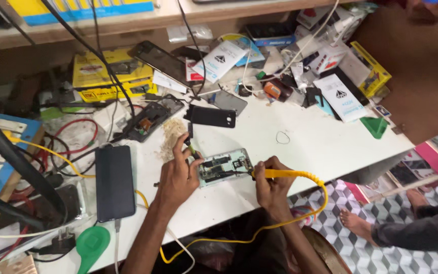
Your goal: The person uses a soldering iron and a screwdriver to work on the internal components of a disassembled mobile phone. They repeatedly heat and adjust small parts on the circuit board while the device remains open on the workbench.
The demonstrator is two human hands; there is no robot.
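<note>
- Opened phone (224, 166) lies flat on white table (310, 147), between both hands.
- Left hand (178, 175) steadies its left edge, fingers pinching a small tool.
- Right hand (269, 185) closed round yellow soldering iron (280, 174), tip on board.
- Dark phone (114, 181) left; yellow cord (320, 200) loops right.

Dark phone (114, 182), green plastic triangle (374, 126), yellow boxes (108, 75), white packets (219, 61)

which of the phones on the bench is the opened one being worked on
The opened phone between the left hand and right hand, with its circuit board exposed. The black phone left of it lies closed, plugged into a cable.
</note>
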